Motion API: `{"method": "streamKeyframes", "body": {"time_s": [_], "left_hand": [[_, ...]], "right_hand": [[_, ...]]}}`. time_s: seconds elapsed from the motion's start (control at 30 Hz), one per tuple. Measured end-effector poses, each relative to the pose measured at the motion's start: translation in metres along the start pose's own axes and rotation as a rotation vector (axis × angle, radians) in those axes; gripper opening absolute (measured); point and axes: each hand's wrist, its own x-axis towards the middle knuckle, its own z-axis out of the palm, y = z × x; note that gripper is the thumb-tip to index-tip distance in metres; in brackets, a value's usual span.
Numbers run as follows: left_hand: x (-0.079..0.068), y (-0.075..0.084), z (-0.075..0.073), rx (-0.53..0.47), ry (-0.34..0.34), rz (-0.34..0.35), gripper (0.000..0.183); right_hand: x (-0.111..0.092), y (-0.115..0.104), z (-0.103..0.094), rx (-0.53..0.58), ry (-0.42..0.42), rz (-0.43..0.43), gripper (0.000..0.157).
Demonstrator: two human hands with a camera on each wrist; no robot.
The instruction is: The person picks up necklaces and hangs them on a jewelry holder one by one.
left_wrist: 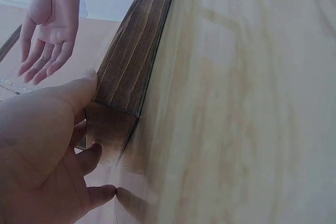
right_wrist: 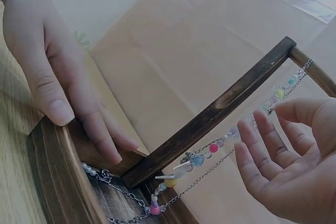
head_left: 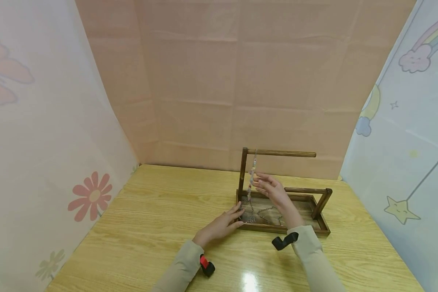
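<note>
A necklace of colourful beads on a fine chain hangs from the upper bar of a dark wooden jewelry stand, close to its tall post. Its lower end reaches into the stand's tray. Beside the beads, my right hand has loosely bent fingers; in the right wrist view, the fingertips lie next to the strand, and contact is unclear. My left hand rests at the tray's left front corner. In the left wrist view its thumb touches the wooden wall while the other fingers lie around the end.
More metal chains lie inside the tray. A lower bar stands on a short post at the tray's right side. The wooden table is bordered by a peach backdrop and printed side curtains.
</note>
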Motion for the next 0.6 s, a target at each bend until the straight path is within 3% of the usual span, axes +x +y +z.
{"method": "streamKeyframes", "body": {"time_s": [0.6], "left_hand": [[0.0,0.0,0.001,0.005,-0.006,-0.017,0.052]], "right_hand": [[-0.02,-0.005,0.004,-0.013,-0.044,0.052,0.044]]}}
